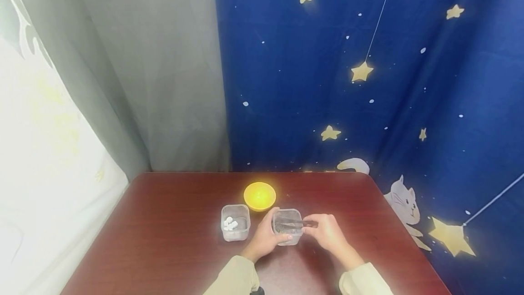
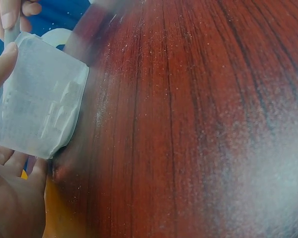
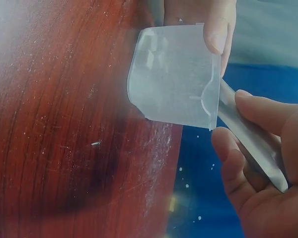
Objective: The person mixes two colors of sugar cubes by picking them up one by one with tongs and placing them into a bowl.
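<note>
Tongs (image 3: pixel 253 142) are in the right hand (image 1: pixel 325 231), fingers pinched round them, reaching over the rim of a clear tub (image 1: pixel 291 240). Left hand (image 1: pixel 264 236) has its fingers curled round that tub, well in from the far edge of the worktop (image 1: pixel 172 240). It's kinda blocking the gap to a second tub (image 1: pixel 235 236), with white bits (image 1: pixel 230 224) inside, on the left-edge side. Yellow bowl (image 1: pixel 259 195) sits just past that hand, nearer the far edge.

The left hand (image 1: pixel 264 236) grips a clear, square plastic container (image 3: pixel 174 74) nearer the table's (image 1: pixel 176 249) right edge than its left; grey tongs (image 3: pixel 254 143), pinched by the right hand (image 1: pixel 325 231), reach into its open top.
</note>
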The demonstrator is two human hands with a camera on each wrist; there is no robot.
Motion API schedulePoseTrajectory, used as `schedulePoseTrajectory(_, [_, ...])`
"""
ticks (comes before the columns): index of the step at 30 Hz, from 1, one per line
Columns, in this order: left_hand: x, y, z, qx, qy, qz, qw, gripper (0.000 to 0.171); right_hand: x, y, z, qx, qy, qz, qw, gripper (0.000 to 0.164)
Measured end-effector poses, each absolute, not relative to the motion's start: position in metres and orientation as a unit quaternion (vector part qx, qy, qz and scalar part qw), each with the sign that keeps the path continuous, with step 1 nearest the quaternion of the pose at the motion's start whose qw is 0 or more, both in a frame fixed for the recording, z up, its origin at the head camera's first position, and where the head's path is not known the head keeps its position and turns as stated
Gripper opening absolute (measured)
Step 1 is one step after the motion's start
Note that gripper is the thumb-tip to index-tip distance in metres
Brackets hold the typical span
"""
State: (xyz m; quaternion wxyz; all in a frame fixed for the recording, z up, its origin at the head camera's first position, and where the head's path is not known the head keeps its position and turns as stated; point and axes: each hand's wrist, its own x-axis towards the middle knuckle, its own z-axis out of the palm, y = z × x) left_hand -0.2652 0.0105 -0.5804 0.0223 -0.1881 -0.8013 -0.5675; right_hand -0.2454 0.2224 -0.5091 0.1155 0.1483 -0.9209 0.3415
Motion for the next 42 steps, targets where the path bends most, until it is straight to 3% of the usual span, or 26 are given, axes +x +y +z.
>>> schedulePoseTrajectory(23, [-0.265,0.012,-0.582,-0.192,-0.800,-0.568,0.023,0.089,-0.248,0.221,-0.509,0.142,-0.937,0.294,0.126,0.016])
schedulePoseTrajectory(42, [-0.265,0.010,-0.580,-0.177,-0.806,-0.565,0.020,0.090,-0.236,0.231,-0.509,0.096,-0.922,0.330,0.180,0.017])
